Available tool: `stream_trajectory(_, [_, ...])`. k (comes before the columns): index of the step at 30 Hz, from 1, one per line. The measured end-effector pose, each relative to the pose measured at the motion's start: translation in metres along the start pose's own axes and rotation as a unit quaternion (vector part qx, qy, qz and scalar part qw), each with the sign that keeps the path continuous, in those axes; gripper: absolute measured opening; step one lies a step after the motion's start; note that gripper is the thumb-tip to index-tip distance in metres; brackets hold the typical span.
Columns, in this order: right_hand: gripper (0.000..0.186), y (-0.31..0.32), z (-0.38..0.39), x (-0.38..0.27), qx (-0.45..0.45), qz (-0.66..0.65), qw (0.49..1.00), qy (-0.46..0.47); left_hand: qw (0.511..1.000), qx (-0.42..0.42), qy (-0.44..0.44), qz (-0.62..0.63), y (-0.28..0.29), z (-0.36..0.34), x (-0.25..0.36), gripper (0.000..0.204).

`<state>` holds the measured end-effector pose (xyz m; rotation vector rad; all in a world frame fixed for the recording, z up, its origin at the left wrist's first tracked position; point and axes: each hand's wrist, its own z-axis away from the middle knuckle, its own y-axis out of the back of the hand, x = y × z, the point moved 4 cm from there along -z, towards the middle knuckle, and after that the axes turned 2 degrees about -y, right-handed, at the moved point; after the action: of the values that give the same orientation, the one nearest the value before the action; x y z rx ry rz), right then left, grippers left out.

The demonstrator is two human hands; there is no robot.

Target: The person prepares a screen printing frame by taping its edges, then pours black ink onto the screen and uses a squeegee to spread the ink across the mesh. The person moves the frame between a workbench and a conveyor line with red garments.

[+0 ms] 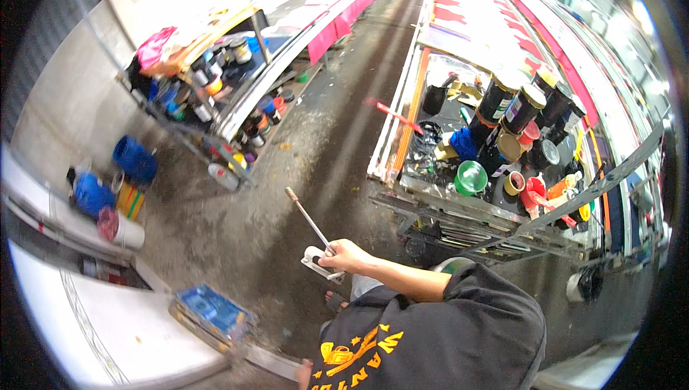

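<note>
My right hand (347,255) is curled shut around two things at once: a slim, straight metal rod (307,218) that slants up and to the left to a small blunt tip, and a flat, pale metal bracket (316,261), roughly rectangular, that hangs just under my fingers. My arm reaches out from the short sleeve of a black cotton shirt (459,340) with a yellow print on it. At the lower edge, below that print, only a small bit of my left hand (304,374) shows, so I cannot tell whether it is open or closed; it sits by the end of a long flat metal strip (271,361). Under me the concrete floor (301,139) is rough, grey and speckled with stains. To my right stands a long desk (430,196) with a metal frame, crowded with round dark paint jars (522,108), a glossy green plastic bowl (471,177) and a red-handled tool (393,114) sticking out over its edge. To my left is a lower cart (215,103) piled with small pots, and blue plastic tubs (134,160) rest on the floor beside it.
</note>
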<state>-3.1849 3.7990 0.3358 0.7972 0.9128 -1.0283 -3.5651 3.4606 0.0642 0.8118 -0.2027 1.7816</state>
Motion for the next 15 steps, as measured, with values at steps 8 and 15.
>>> stream_trajectory(8, [0.037,0.042,-0.134,-0.033,0.119,-0.104,0.987,-0.037,0.976,0.049,-0.211,0.033,0.071,-0.244,0.431,0.008])
stream_trajectory(15, [0.026,0.118,-0.272,-0.087,0.199,-0.159,0.964,-0.075,0.987,-0.034,-0.119,-0.100,-0.078,-0.301,0.502,0.015])
